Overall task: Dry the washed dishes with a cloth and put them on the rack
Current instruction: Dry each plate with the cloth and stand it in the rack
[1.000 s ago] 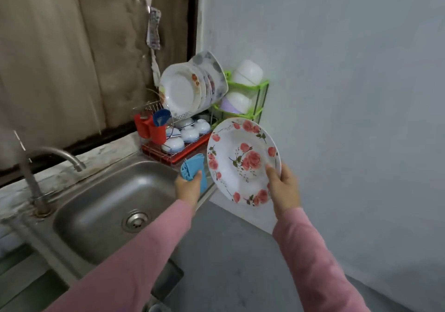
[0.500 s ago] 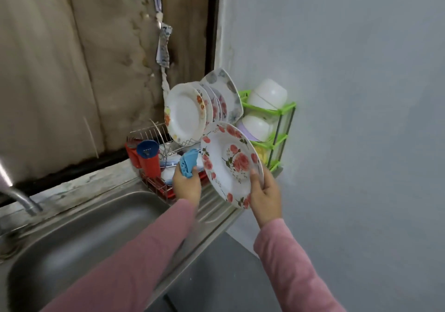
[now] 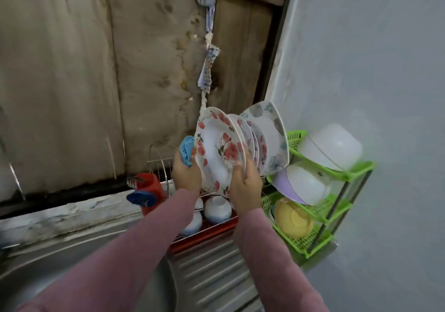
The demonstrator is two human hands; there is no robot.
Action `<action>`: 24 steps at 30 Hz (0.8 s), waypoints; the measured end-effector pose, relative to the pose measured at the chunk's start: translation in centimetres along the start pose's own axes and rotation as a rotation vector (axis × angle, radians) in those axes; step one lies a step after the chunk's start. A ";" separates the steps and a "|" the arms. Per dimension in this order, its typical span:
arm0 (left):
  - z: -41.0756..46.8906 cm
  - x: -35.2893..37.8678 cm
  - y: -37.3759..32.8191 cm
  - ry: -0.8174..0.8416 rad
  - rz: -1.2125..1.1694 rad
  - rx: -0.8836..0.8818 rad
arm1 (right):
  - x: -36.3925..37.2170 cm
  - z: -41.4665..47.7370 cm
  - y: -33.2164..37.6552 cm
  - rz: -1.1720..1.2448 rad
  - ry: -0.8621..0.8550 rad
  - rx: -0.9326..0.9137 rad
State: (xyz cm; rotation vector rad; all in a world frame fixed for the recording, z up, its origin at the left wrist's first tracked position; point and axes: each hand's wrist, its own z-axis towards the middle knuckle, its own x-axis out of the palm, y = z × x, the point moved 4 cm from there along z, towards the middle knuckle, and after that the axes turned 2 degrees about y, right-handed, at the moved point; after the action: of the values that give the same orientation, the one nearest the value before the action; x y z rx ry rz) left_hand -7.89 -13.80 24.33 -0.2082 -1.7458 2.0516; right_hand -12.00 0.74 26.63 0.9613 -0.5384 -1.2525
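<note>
A white plate with red roses (image 3: 220,150) stands on edge at the front of the row of plates (image 3: 265,138) in the wire dish rack (image 3: 159,167). My right hand (image 3: 245,186) grips its lower right rim. My left hand (image 3: 186,174) is at the plate's left rim and holds a bunched blue cloth (image 3: 187,150). Whether the plate's bottom edge sits in the rack is hidden behind my hands.
White bowls (image 3: 218,209) lie upside down on the rack's red tray (image 3: 204,237). A red cutlery cup (image 3: 149,189) with a blue piece hangs at the left. A green corner shelf (image 3: 320,239) with bowls stands at the right wall. The steel sink drainboard (image 3: 212,275) lies below.
Both hands have carried the rose plate up and forward from in front of the rack to the front of the plate row. The view has moved closer to the rack.
</note>
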 end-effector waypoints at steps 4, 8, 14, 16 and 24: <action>1.5 0.3 1.3 -0.042 0.018 -0.036 | 2.8 2.4 -1.9 -0.021 0.107 -0.001; 2.5 0.3 2.3 -0.102 0.036 -0.048 | 4.9 4.3 -3.5 0.003 0.103 -0.001; 3.7 0.3 3.8 -0.184 0.110 -0.090 | 7.5 5.9 -5.6 0.007 0.088 0.038; 3.8 0.3 4.2 -0.187 0.110 -0.091 | 7.9 6.1 -6.1 -0.033 0.085 0.045; 3.3 0.6 4.5 -0.171 0.161 -0.052 | 8.4 5.6 -7.0 -0.102 0.274 0.048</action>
State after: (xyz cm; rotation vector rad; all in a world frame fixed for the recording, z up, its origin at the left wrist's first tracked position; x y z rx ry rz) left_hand -10.77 -16.98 20.70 -0.2005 -1.9428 2.1962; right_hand -18.02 -9.14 22.40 1.1915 -0.3085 -1.1781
